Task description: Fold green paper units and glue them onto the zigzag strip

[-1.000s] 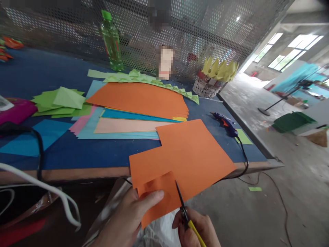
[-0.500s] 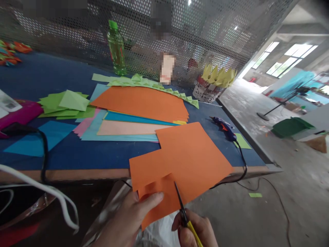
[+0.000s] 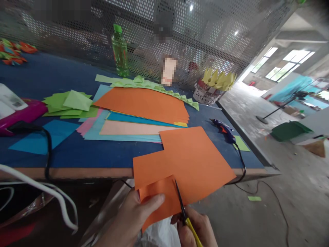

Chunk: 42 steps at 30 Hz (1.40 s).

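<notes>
Pinching orange paper (image 3: 195, 161) in left hand (image 3: 133, 212), gripping scissors (image 3: 183, 210) in right hand (image 3: 200, 226), at near edge of table (image 3: 84, 154).

CAM: single view, worn on the head | FROM: above the near edge of the blue tabletop (image 3: 102, 156) | FACING: forward and down, toward the perforated screen (image 3: 140, 24) | RANGE: left hand (image 3: 132, 211) and right hand (image 3: 199, 226) close, at bottom; windows (image 3: 294, 55) far, upper right
</notes>
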Each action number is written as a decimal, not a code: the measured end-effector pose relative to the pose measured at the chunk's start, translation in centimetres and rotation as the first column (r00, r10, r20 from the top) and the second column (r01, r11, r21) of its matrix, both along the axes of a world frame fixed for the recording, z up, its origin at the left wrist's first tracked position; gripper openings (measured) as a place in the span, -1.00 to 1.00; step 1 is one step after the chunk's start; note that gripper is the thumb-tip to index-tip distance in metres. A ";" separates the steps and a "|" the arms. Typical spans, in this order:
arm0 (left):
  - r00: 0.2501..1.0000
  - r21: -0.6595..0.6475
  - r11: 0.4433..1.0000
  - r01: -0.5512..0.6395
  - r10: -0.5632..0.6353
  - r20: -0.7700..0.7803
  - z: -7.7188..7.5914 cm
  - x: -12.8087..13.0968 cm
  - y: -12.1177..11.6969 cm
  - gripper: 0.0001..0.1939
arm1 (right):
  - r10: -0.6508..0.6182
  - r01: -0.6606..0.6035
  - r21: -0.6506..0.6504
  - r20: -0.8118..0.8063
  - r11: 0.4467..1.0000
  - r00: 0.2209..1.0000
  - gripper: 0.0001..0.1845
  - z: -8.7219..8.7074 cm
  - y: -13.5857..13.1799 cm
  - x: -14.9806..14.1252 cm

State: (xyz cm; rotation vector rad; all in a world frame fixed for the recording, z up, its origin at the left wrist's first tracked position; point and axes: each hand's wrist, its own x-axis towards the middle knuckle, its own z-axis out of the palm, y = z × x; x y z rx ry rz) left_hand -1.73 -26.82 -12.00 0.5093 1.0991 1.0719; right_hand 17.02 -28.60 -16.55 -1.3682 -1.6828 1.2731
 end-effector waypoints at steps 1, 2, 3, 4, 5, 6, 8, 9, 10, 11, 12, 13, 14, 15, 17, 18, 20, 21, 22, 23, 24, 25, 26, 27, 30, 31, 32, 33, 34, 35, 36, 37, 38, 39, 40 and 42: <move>1.000 0.003 1.000 0.001 -0.001 0.004 0.2 0.0 0.0 -0.79 | -0.001 0.001 -0.001 -0.012 1.000 1.000 -0.25 0.1 0.0 -0.1; 1.000 0.010 1.000 0.007 -0.007 0.010 0.4 0.0 0.0 -0.80 | -0.002 0.002 -0.002 -0.015 1.000 1.000 -0.24 0.2 0.1 -0.1; 1.000 0.018 1.000 0.018 -0.018 0.014 0.6 0.0 0.1 -0.81 | -0.004 0.004 -0.005 -0.013 1.000 1.000 -0.24 0.3 0.1 -0.2; 0.999 0.027 0.999 0.029 -0.029 0.013 0.8 0.0 0.1 -0.82 | -0.005 0.005 -0.010 -0.006 1.000 1.000 -0.25 0.3 0.2 -0.2; 0.999 0.036 0.999 0.037 -0.037 0.008 0.9 0.0 0.1 -0.83 | -0.006 0.006 -0.016 0.000 1.000 1.000 -0.25 0.4 0.2 -0.2; 0.999 0.039 0.998 0.039 -0.039 -0.001 0.9 0.0 0.1 -0.83 | -0.007 0.007 -0.024 0.003 1.000 1.000 -0.26 0.4 0.2 -0.2; 0.999 0.030 0.999 0.027 -0.026 -0.020 0.8 0.0 0.2 -0.82 | -0.011 0.011 -0.053 -0.007 0.999 1.000 -0.26 0.2 0.2 -0.1; 0.999 0.024 0.999 0.023 -0.022 -0.027 0.7 0.0 0.2 -0.81 | -0.015 0.014 -0.063 -0.012 0.998 1.000 -0.25 0.2 0.2 0.0; 0.999 0.021 1.000 0.022 -0.022 -0.031 0.5 0.0 0.2 -0.81 | -0.020 0.019 -0.062 -0.014 0.998 1.000 -0.24 0.1 0.2 0.0; 0.999 0.024 0.999 0.025 -0.024 -0.032 0.3 0.0 0.2 -0.80 | -0.023 0.022 -0.052 -0.011 0.998 1.000 -0.23 0.1 0.2 0.0; 0.999 0.028 0.999 0.028 -0.027 -0.033 0.2 -0.1 0.2 -0.80 | -0.023 0.023 -0.037 -0.003 0.999 1.000 -0.23 0.2 0.2 0.0; 0.999 0.032 0.999 0.030 -0.029 -0.032 0.1 -0.1 0.2 -0.80 | -0.019 0.020 -0.022 0.005 1.000 1.000 -0.23 0.3 0.3 0.0; 0.999 0.032 0.999 0.032 -0.031 -0.029 0.0 -0.1 0.2 -0.79 | -0.013 0.013 -0.011 0.012 1.000 1.000 -0.23 0.4 0.3 0.0; 0.999 0.028 0.999 0.033 -0.032 -0.027 -0.1 -0.1 0.3 -0.78 | -0.005 0.006 -0.010 0.014 1.000 1.000 -0.23 0.5 0.4 0.0; 0.999 0.023 0.999 0.043 -0.043 -0.017 -0.1 -0.1 0.3 -0.77 | 0.008 -0.008 -0.030 0.003 1.000 1.000 -0.23 0.7 0.5 0.0; 0.999 0.029 0.998 0.051 -0.051 -0.012 -0.2 -0.1 0.3 -0.78 | 0.013 -0.013 -0.042 -0.010 0.999 1.000 -0.23 0.8 0.6 0.0; 0.998 0.046 0.997 0.064 -0.064 -0.006 -0.2 -0.1 0.4 -0.80 | 0.018 -0.019 -0.059 -0.031 0.998 0.999 -0.25 0.9 0.6 -0.1; 0.998 0.048 0.997 0.067 -0.067 -0.007 -0.2 -0.1 0.4 -0.80 | 0.017 -0.020 -0.063 -0.038 0.998 0.999 -0.26 0.9 0.6 -0.1; 0.998 0.047 0.997 0.068 -0.067 -0.007 -0.2 0.0 0.4 -0.81 | 0.014 -0.016 -0.059 -0.042 0.998 0.999 -0.26 0.9 0.6 -0.2; 0.998 0.045 0.997 0.064 -0.064 -0.009 -0.2 0.0 0.4 -0.81 | 0.007 -0.010 -0.052 -0.043 0.999 0.999 -0.25 1.0 0.6 -0.3; 0.998 0.039 0.997 0.059 -0.058 -0.013 -0.1 0.0 0.4 -0.81 | 0.000 -0.003 -0.051 -0.045 0.999 0.999 -0.24 1.1 0.6 -0.3; 0.998 0.034 0.998 0.054 -0.053 -0.019 -0.1 0.0 0.4 -0.81 | -0.005 0.002 -0.059 -0.047 0.998 0.999 -0.24 1.3 0.7 -0.4; 0.999 0.034 0.998 0.049 -0.048 -0.025 -0.1 0.0 0.4 -0.80 | -0.006 0.003 -0.074 -0.048 0.997 0.999 -0.24 1.4 0.7 -0.5; 0.999 0.033 0.998 0.044 -0.043 -0.030 -0.1 0.0 0.4 -0.80 | -0.005 0.001 -0.089 -0.045 0.996 0.999 -0.25 1.6 0.8 -0.5; 0.998 0.034 0.998 0.055 -0.055 -0.021 -0.2 -0.1 0.3 -0.77 | -0.001 0.000 -0.080 -0.020 0.997 1.000 -0.26 1.8 0.9 -0.4; 0.998 0.038 0.997 0.062 -0.061 -0.011 -0.2 -0.1 0.2 -0.77 | -0.005 0.005 -0.055 -0.017 0.998 1.000 -0.25 1.7 0.9 -0.4; 0.998 0.040 0.997 0.061 -0.061 -0.004 -0.2 -0.1 0.2 -0.76 | -0.010 0.010 -0.030 -0.020 0.999 1.000 -0.25 1.6 0.9 -0.3; 0.998 0.041 0.998 0.057 -0.057 0.001 -0.2 -0.1 0.1 -0.75 | -0.013 0.013 -0.011 -0.027 1.000 1.000 -0.25 1.4 0.9 -0.3; 0.999 0.040 0.998 0.048 -0.048 0.002 -0.1 -0.1 0.1 -0.74 | -0.013 0.013 0.001 -0.033 1.000 0.999 -0.25 1.2 0.8 -0.2; 0.999 0.036 0.999 0.037 -0.037 -0.004 -0.1 0.0 0.1 -0.72 | -0.010 0.011 0.007 -0.037 1.000 0.999 -0.26 1.0 0.8 -0.1; 0.999 0.031 0.999 0.029 -0.028 -0.014 0.0 0.0 0.1 -0.70 | -0.005 0.005 0.006 -0.040 1.000 0.999 -0.26 0.9 0.7 -0.1; 0.999 0.027 0.999 0.026 -0.025 -0.025 0.1 0.0 0.1 -0.68 | 0.000 0.000 -0.001 -0.047 1.000 0.999 -0.27 0.8 0.7 -0.1; 0.999 0.024 0.999 0.027 -0.026 -0.038 0.2 0.1 0.2 -0.67 | 0.003 -0.004 -0.011 -0.060 1.000 0.998 -0.28 0.7 0.7 -0.1; 0.998 0.027 0.999 0.026 -0.025 -0.051 0.2 0.1 0.2 -0.67 | 0.006 -0.008 -0.022 -0.079 1.000 0.997 -0.29 0.7 0.8 -0.2; 0.998 0.032 0.999 0.025 -0.023 -0.061 0.2 0.1 0.3 -0.66 | 0.006 -0.009 -0.032 -0.104 0.999 0.995 -0.31 0.7 0.8 -0.2; 0.997 0.044 0.999 0.022 -0.019 -0.072 0.1 0.1 0.4 -0.68 | -0.005 -0.001 -0.043 -0.147 0.999 0.989 -0.34 0.7 0.9 -0.5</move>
